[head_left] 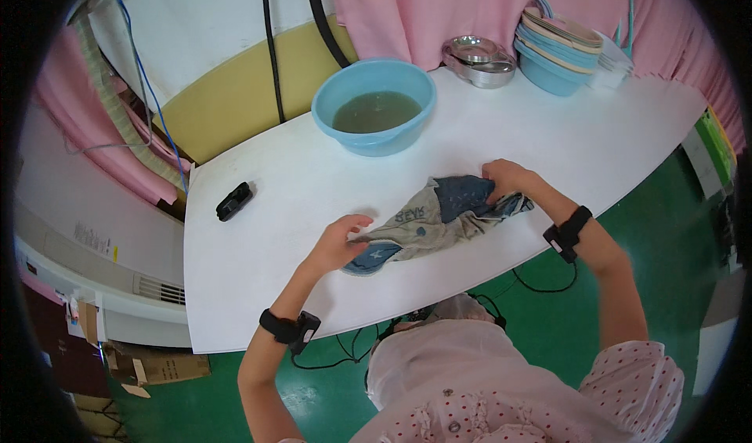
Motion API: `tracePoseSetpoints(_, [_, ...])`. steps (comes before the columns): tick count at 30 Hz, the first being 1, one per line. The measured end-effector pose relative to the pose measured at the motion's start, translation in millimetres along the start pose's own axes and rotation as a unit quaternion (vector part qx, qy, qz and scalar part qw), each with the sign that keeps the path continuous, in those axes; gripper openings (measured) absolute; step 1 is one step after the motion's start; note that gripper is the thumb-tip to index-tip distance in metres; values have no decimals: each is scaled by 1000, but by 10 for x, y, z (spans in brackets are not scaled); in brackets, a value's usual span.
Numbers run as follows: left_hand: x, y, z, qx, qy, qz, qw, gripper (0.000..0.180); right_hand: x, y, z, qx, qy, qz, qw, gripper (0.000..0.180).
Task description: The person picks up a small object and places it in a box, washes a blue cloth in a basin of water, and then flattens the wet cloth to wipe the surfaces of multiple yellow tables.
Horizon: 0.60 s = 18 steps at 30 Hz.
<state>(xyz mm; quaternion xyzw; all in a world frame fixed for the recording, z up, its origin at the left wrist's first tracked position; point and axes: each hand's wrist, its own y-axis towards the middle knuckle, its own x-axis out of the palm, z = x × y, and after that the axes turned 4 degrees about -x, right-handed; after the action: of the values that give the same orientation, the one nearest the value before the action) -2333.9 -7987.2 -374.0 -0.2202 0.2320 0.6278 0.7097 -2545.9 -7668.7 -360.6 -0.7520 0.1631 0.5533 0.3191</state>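
Note:
A crumpled grey and blue garment (427,222), with dark lettering and blue panels, lies stretched sideways across the white table (274,286) near its front edge. My left hand (338,243) is at the garment's left end, its fingers apart and its lower fingertips at the edge of the fabric. At the other end, my right hand (509,180) has its fingers curled down onto the blue part and pinches it. Parts of the right fingertips are hidden by the cloth and the hand. Each wrist carries a black strap with a small device.
Behind the garment stands a light blue basin (376,141) holding murky water. A small black object (234,202) lies at the left. Stacked metal bowls (479,63) and nested blue and beige basins (556,55) stand at the back right, before a pink curtain (439,4).

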Motion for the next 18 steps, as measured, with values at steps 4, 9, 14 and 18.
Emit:
tracePoseSetpoints(4, [291,190,102,125,74,32,989,55,67,12,-91,-25,18,111,993,42])
tracePoseSetpoints(9, [409,311,142,201,173,39,963,33,23,-190,-73,-94,221,156,958,29])
tracePoseSetpoints(14, [348,176,-33,-10,-49,318,947,13,17,-317,150,-3,-134,153,979,37])
tracePoseSetpoints(18, [8,-21,342,-135,-509,304,794,16,-14,-534,405,40,179,52,982,26])
